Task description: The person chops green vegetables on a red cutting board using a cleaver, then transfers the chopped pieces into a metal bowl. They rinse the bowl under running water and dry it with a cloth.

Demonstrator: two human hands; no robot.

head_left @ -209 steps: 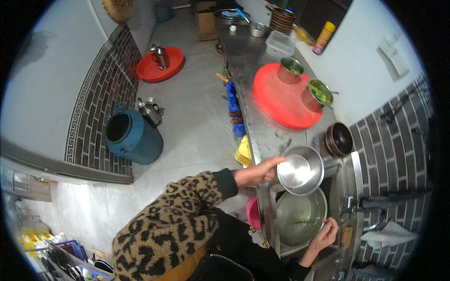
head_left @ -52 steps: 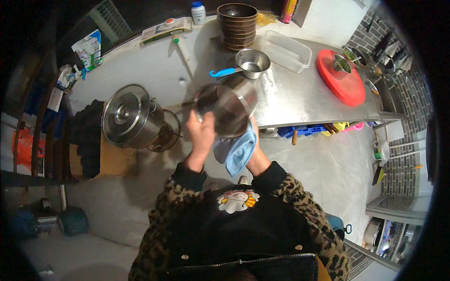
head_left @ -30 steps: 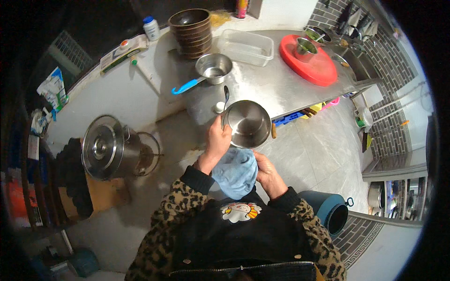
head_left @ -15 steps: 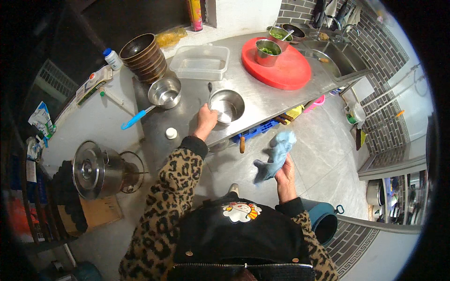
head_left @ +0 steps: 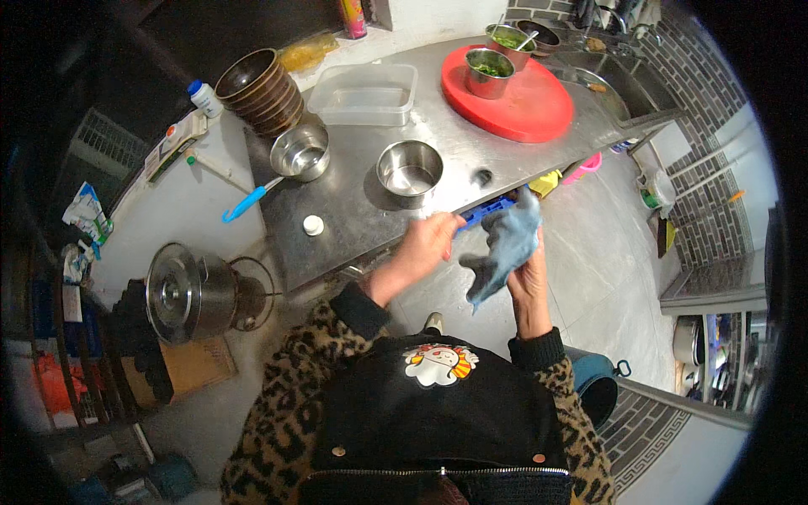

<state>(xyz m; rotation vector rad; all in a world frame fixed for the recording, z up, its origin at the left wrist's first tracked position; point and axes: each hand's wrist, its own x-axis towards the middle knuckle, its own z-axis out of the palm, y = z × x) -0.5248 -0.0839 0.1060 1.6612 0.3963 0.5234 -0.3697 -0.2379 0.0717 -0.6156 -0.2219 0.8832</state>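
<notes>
My right hand (head_left: pixel 530 273) grips a crumpled blue-grey cloth (head_left: pixel 510 244), which hangs in front of the counter's edge. Just left of it is my left hand (head_left: pixel 421 252), its fingers curled together; whether anything is in them is hidden. Beyond that hand a round steel bowl (head_left: pixel 410 168) stands upright on the metal counter (head_left: pixel 353 181), apart from my fingers. A small dark thing (head_left: pixel 481 178), too unclear to name, shows on the counter to the bowl's right.
A steel pan (head_left: pixel 300 153) with a blue handle (head_left: pixel 244 204), a white cap (head_left: pixel 313 225), stacked brown bowls (head_left: pixel 273 109) and a clear plastic tub (head_left: pixel 362 94) are on the left. Farther right, a red round board (head_left: pixel 539 109) bears metal containers of chopped greens, near a sink (head_left: pixel 623 88).
My left hand has left the steel bowl and drawn back toward the cloth. The dark handle beside the bowl is gone from there. My right hand has lifted the cloth slightly.
</notes>
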